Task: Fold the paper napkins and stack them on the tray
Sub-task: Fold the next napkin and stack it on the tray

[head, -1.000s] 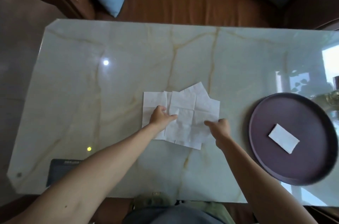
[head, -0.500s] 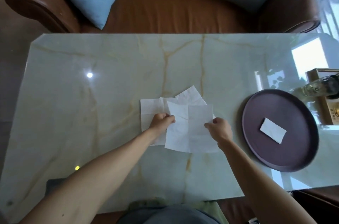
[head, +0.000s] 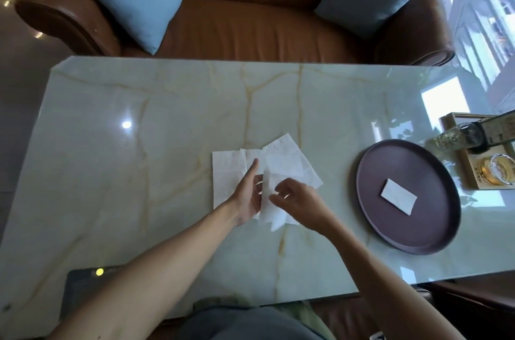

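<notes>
A white paper napkin (head: 269,207) is bent upright into a half fold between my hands, near the middle of the marble table (head: 167,172). My left hand (head: 246,196) holds its left side with the index finger stretched out. My right hand (head: 299,200) pinches its right edge, brought over close to the left hand. Two more unfolded napkins lie flat beneath, one to the left (head: 227,172) and one behind (head: 289,161). The round dark purple tray (head: 418,161) sits to the right with one folded napkin (head: 398,196) on it.
A wooden box (head: 473,178) with a glass bottle (head: 457,137) and glassware stands right of the tray. A brown leather sofa (head: 237,24) with blue cushions lies beyond the table. A dark device (head: 80,289) rests at the near left edge.
My right hand has carried the napkin's right edge leftward to my left hand, so the flat sheet now stands bent in half. The view has also shifted.
</notes>
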A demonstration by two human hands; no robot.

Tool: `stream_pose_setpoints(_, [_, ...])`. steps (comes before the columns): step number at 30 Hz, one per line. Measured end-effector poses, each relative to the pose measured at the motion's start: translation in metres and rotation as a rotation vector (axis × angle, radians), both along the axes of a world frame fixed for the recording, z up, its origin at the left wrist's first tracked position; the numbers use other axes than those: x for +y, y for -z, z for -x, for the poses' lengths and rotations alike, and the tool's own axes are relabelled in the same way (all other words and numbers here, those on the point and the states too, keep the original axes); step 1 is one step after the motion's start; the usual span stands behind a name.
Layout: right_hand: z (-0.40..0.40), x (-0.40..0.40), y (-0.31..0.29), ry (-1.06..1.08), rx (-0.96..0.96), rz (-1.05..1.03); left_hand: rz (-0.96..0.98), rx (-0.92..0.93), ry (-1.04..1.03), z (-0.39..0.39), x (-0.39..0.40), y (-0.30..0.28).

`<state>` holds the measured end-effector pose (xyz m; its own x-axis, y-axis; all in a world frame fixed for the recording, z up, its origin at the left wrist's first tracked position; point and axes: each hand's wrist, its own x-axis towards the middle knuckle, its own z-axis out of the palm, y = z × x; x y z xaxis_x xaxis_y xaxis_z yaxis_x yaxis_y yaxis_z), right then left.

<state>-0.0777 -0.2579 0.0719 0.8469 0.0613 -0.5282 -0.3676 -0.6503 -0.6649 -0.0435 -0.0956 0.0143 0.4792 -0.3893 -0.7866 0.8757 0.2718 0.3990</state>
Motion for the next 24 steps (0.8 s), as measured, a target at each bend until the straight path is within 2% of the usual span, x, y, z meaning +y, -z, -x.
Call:
stream_pose_setpoints(2, [0.003, -0.004, -0.002, 0.041, -0.050, -0.014, -0.010, -0.011, -0.024, 0.003, -0.003, -0.002])
stream_pose_setpoints(5, [0.005, -0.018, 0.000, 0.325, -0.113, 0.001, -0.082, -0.076, -0.047, 0.008, -0.007, -0.003])
stream_pose_setpoints(7, [0.006, -0.029, 0.003, 0.476, -0.078, -0.042, -0.104, -0.103, -0.051, 0.011, -0.008, -0.003])
stream_pose_setpoints(9, [0.006, -0.036, 0.007, 0.521, 0.021, -0.157, -0.094, -0.096, -0.070, 0.012, -0.008, -0.007])
stream_pose_setpoints(13, [0.006, -0.040, 0.008, 0.493, 0.167, -0.360, -0.062, -0.114, -0.077, 0.013, -0.009, -0.016])
stream_pose_setpoints(18, [-0.005, -0.044, 0.001, 0.433, 0.064, -0.392, -0.135, -0.190, -0.015, 0.008, -0.007, -0.028])
stream_pose_setpoints(24, [-0.022, -0.049, -0.021, 0.239, -0.058, -0.315, -0.383, -0.435, -0.016, -0.005, -0.003, -0.040])
